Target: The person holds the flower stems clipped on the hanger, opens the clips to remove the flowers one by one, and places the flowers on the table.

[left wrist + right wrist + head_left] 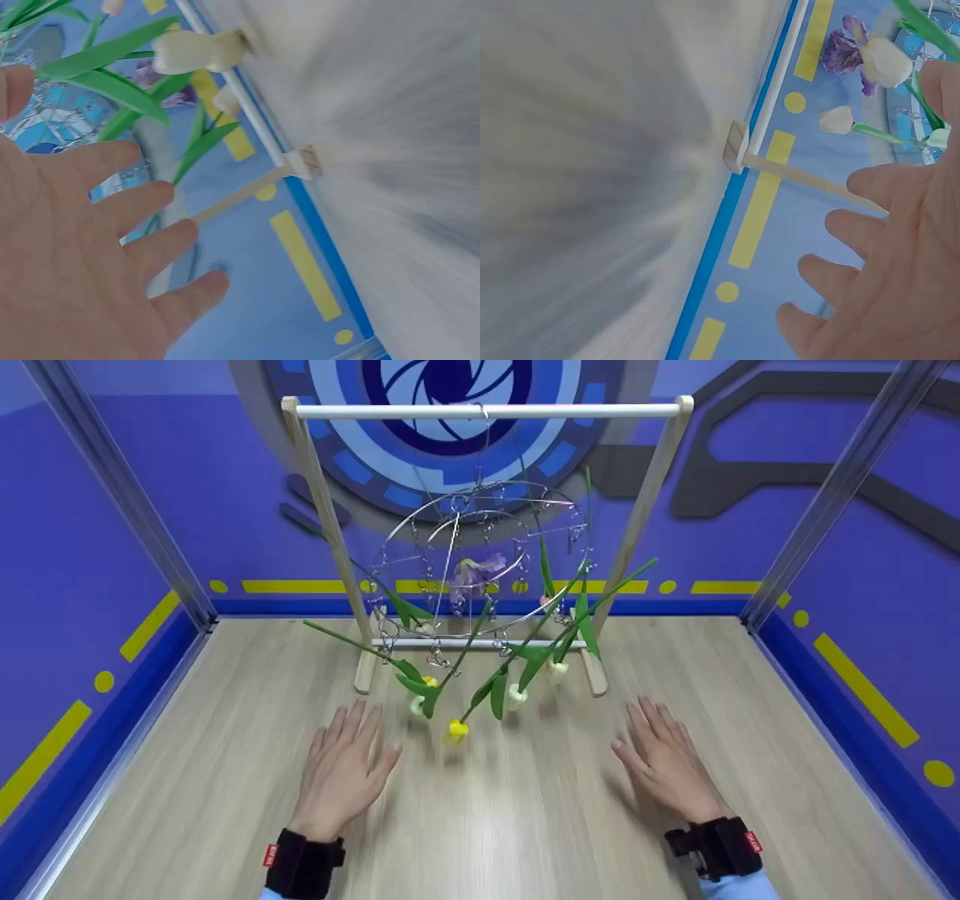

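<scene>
A round wire hanger rack with several small clips hangs by a hook from the white bar of a wooden stand. Several artificial tulips hang head-down from it, among them a yellow tulip at the front and a white tulip. A purple flower hangs near the middle. To the left of the flowers is my left hand, fingers spread and nothing held. My right hand lies to their right, fingers extended, holding nothing. Both wrist views show the palms facing the stand with bare fingers.
The wooden stand's feet rest toward the back of the light wood table. Blue printed walls enclose the table at the back and both sides, with metal posts at the corners.
</scene>
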A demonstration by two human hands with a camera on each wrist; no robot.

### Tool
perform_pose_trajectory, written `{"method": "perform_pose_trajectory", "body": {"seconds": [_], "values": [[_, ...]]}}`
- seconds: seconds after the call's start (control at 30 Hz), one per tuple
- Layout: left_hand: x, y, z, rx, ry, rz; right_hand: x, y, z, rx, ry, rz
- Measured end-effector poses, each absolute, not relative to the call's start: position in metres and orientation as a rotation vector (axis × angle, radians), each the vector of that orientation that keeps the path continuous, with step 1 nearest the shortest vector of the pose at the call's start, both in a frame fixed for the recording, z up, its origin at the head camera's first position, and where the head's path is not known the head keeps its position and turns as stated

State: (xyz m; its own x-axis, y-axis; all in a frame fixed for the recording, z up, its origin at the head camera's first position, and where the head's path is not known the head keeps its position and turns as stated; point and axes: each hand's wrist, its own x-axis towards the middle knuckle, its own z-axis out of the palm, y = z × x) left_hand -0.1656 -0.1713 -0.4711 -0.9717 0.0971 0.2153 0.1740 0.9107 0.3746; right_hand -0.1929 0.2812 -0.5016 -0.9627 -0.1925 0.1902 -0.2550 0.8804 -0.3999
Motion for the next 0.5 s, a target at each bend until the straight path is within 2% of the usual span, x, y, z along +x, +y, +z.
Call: {"method": "perform_pose_trajectory", "body": {"seconds": [0.5], "values": [[-0.172, -0.14, -0.444, -0.361, -2.747, -0.726, -0.2, 0.26, -0.491, 0.449, -2.781, 0.687]]}}
